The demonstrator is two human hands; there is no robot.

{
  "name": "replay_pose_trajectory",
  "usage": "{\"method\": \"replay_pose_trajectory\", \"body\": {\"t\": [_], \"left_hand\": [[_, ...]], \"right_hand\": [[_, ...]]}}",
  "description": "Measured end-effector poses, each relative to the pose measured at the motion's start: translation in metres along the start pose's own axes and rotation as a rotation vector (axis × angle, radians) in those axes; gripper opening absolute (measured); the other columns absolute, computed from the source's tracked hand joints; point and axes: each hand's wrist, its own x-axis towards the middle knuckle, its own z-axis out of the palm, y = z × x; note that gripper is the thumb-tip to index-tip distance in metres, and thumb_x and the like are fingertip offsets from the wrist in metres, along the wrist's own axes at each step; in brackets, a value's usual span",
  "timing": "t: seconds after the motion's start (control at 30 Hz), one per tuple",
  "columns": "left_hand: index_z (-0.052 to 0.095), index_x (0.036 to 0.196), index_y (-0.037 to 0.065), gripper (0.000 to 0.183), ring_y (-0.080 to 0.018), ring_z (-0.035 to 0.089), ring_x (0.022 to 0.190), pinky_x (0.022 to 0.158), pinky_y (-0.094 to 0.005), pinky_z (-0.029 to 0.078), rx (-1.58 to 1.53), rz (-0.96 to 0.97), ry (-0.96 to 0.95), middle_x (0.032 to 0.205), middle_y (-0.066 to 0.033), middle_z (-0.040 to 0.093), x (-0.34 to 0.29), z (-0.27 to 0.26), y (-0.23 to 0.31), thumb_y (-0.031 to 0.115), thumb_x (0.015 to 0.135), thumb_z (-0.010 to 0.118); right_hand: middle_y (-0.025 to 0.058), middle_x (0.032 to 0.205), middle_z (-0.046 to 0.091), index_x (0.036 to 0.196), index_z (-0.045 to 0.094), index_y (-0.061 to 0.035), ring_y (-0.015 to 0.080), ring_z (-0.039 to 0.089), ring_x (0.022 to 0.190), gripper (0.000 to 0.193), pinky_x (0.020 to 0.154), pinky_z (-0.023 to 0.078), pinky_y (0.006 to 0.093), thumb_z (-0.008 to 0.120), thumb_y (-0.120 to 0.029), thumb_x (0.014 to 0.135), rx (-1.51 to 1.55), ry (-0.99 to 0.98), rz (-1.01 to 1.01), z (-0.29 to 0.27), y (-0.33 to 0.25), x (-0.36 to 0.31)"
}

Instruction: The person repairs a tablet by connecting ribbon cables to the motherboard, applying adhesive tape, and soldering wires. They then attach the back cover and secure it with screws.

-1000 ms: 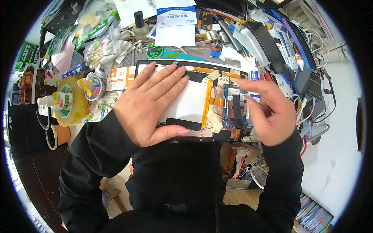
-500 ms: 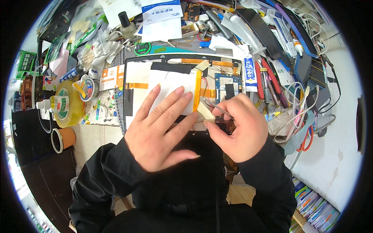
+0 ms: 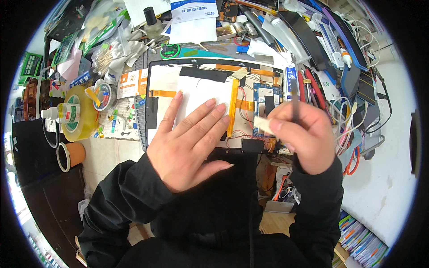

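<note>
An opened tablet [image 3: 161, 79] lies in front of me, its inside facing up. My left hand [image 3: 190, 145] rests flat with fingers spread across the flat white battery [image 3: 195, 93], which has a yellow-orange strip [image 3: 233, 109] along its right edge. To the right, my right hand [image 3: 310, 136] pinches a piece of cream masking tape [image 3: 262, 124] between thumb and finger. It also holds a slim metal tool [image 3: 295, 100], blurred by motion, its kind unclear. Below the tape sits the blue circuit board [image 3: 258, 105], with thin red wires near it. Another cream tape piece [image 3: 240, 73] sticks near the battery's top right corner.
Clutter surrounds the tablet. A clear tape roll [image 3: 82, 127], a white-capped bottle [image 3: 67, 113] and a solder spool [image 3: 105, 96] stand at left. Pliers with red handles [image 3: 315, 91], tangled white cables [image 3: 351, 123] and phones lie at right. A dark-capped bottle [image 3: 152, 27] stands at the back.
My right hand has lifted away to the right with the tape piece, which was at the battery's lower right corner. My left hand stays on the battery. The view has shifted slightly.
</note>
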Motion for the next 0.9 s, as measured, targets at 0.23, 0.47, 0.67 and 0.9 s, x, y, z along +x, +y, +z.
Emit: {"method": "replay_pose_trajectory", "body": {"t": [0.23,0.47,0.67,0.9], "left_hand": [[0.058,0.142,0.002,0.071,-0.0336,0.053,0.139,0.12,-0.0556,0.03,-0.054,0.016,0.09,0.147,-0.0166,0.058,-0.003,-0.001,0.003,0.043,0.087,0.077],[0.062,0.134,-0.007,0.036,-0.021,0.07,0.106,0.096,-0.0298,0.053,-1.83,-0.656,0.076,0.12,-0.0155,0.07,-0.009,-0.006,0.066,0.005,0.1,0.066],[0.062,0.134,-0.005,0.033,-0.0163,0.069,0.105,0.101,-0.0295,0.052,-2.101,-0.825,0.091,0.113,-0.0118,0.073,-0.012,0.019,0.064,0.013,0.11,0.051],[0.06,0.137,-0.005,0.033,-0.0166,0.069,0.108,0.094,-0.0289,0.055,-2.098,-0.773,0.054,0.114,-0.0104,0.073,-0.009,0.018,0.067,0.012,0.109,0.051]], "right_hand": [[-0.0013,0.078,0.066,0.097,0.073,-0.0038,0.0042,0.053,0.06,0.01,0.053,0.037,0.0206,0.076,-0.004,0.088,-0.488,0.34,-0.334,-0.006,0.003,-0.017],[0.0046,0.083,0.064,0.109,0.071,-0.0078,0.0223,0.063,0.065,0.044,0.055,0.049,0.0343,0.081,-0.006,0.066,-1.035,0.039,-0.823,0.026,0.017,-0.053],[0.0054,0.093,0.063,0.114,0.072,-0.0002,0.0163,0.061,0.065,0.035,0.052,0.047,0.0285,0.08,-0.015,0.083,-0.916,-0.006,-0.906,0.029,0.038,-0.044],[0.0074,0.098,0.066,0.116,0.074,-0.0049,0.0133,0.062,0.071,0.036,0.06,0.049,0.0253,0.082,-0.006,0.081,-0.488,0.081,-0.483,0.016,0.014,-0.049]]}}
